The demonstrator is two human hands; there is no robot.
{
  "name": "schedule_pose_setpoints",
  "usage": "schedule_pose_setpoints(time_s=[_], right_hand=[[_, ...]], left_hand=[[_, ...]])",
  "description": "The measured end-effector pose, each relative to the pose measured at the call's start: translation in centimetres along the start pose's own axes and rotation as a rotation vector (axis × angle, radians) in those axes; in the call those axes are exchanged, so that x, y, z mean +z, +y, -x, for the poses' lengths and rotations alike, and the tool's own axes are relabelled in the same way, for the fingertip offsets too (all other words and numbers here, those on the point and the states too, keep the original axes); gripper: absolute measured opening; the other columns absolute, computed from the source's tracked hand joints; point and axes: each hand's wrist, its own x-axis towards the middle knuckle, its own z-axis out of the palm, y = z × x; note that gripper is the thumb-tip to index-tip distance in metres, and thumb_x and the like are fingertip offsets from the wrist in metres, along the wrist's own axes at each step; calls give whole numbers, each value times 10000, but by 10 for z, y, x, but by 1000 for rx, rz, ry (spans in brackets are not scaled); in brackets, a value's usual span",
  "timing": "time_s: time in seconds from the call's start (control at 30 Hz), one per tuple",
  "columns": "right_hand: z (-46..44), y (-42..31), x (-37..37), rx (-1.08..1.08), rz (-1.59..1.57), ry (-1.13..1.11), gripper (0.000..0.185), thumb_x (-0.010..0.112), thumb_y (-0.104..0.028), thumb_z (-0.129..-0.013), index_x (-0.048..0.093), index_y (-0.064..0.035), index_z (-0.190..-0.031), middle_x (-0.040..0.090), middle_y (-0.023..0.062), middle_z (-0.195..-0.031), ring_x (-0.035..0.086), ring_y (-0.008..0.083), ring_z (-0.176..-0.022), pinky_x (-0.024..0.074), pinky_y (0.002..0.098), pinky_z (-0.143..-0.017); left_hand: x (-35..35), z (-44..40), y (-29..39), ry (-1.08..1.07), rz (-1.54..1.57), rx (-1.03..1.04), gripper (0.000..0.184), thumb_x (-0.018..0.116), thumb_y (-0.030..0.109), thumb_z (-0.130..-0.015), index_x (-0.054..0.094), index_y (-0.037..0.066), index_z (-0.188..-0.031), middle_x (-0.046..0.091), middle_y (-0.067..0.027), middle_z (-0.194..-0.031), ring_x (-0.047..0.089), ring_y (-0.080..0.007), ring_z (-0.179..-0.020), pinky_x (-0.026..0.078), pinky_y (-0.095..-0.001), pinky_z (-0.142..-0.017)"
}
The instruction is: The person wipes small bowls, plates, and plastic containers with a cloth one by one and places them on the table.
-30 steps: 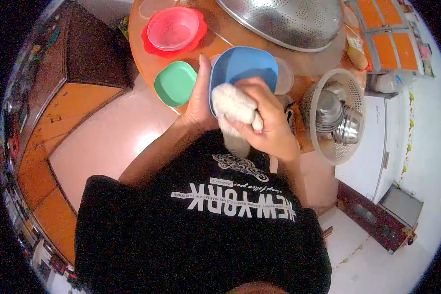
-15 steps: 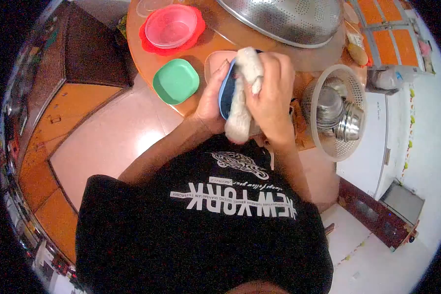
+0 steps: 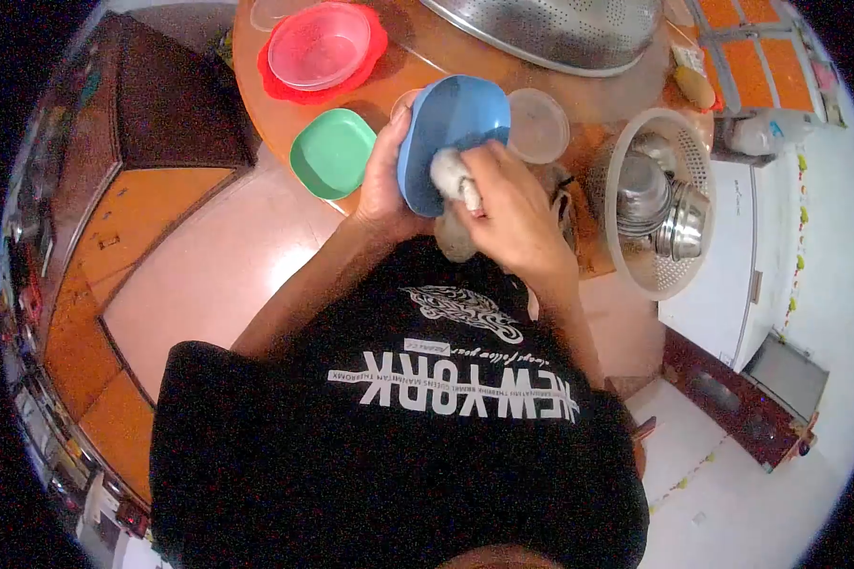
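A blue squarish bowl (image 3: 460,114) is tilted up in front of my chest. My left hand (image 3: 386,180) grips it by its left edge, thumb along the rim. In my right hand (image 3: 514,204) is a bunched whitish cloth (image 3: 449,174), pressed against the inside of the bowl near its lower right. Part of the cloth hangs below the bowl. Just left of my left hand, a green squarish bowl (image 3: 333,154) sits on the round wooden table (image 3: 266,104). A clear round plastic lid (image 3: 538,126) lies beyond my right hand.
At the back left stands a pinkish clear bowl (image 3: 320,45) on a red scalloped dish (image 3: 374,59). A large perforated metal colander (image 3: 560,33) lies at the far side. On the right, a white plastic basket (image 3: 626,266) holds metal bowls (image 3: 683,223).
The blue bowl has turned so its inside faces up toward me. My right hand and the cloth have shifted lower inside it, and the clear lid has come into view.
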Motion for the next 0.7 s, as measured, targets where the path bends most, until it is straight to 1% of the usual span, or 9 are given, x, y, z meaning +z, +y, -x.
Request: schedule_pose_setpoints(time_s=[0.07,0.2,0.27,0.33,0.37,0.5,0.53,0.6,0.7], right_hand=[[1,-3,1,-154,-199,-91,351,665,-69,-751,529,-28,-1072,539,193,-967,550,392,-902,446,426,-748],[3,7,2,-316,-600,-141,397,711,-56,-743,521,10,-1085,567,141,-1025,580,296,-934,452,355,-777],[13,1,-23,-255,-709,-179,444,742,-114,-717,559,-32,-1114,596,129,-997,601,296,-972,473,377,-829],[31,4,-43,110,-761,-86,504,735,-132,-713,540,13,-1155,604,143,-1078,604,246,-948,466,342,-812],[42,19,-48,107,-765,-92,504,735,-132,-713,540,13,-1155,604,143,-1078,604,246,-948,466,342,-812],[73,47,-61,226,-1050,577,507,626,-323,-776,538,21,-1138,621,149,-1047,607,247,-910,490,372,-808],[84,58,-68,281,-1044,662,502,623,-310,-793,531,32,-1149,617,149,-1056,605,246,-919,491,374,-813],[112,99,-78,379,-1055,795,493,618,-287,-823,520,53,-1166,611,148,-1068,602,243,-936,492,374,-823],[130,123,-86,542,-840,977,422,620,-191,-868,520,77,-1179,616,147,-1055,605,231,-935,498,362,-830]], left_hand=[[-1,2,4,-137,-93,-23,492,460,476,-922,436,122,-1264,530,-88,-1212,517,-230,-1133,422,-407,-986],[0,5,3,-22,-63,-84,562,471,519,-906,445,116,-1297,545,-103,-1235,532,-264,-1133,425,-427,-987],[0,4,3,13,-137,-58,617,456,567,-898,449,118,-1321,532,-112,-1276,519,-280,-1165,413,-447,-1002],[-15,0,6,-410,400,-306,654,415,597,-903,434,121,-1351,511,-112,-1317,503,-293,-1191,402,-482,-1009],[-16,1,8,-394,391,-316,678,371,615,-911,418,120,-1372,485,-117,-1351,488,-305,-1213,394,-507,-1012],[-28,0,14,-378,362,-217,705,344,646,-909,403,125,-1381,461,-120,-1371,474,-314,-1224,389,-524,-1008],[-18,6,18,-372,363,-213,705,344,646,-909,403,125,-1381,461,-120,-1371,474,-314,-1224,389,-524,-1008],[3,16,16,-55,-49,-92,762,348,697,-880,382,136,-1394,437,-116,-1391,455,-318,-1240,383,-545,-1004],[-26,13,29,-19,-191,46,903,403,774,-795,291,147,-1435,350,-150,-1445,414,-389,-1263,383,-604,-991]])
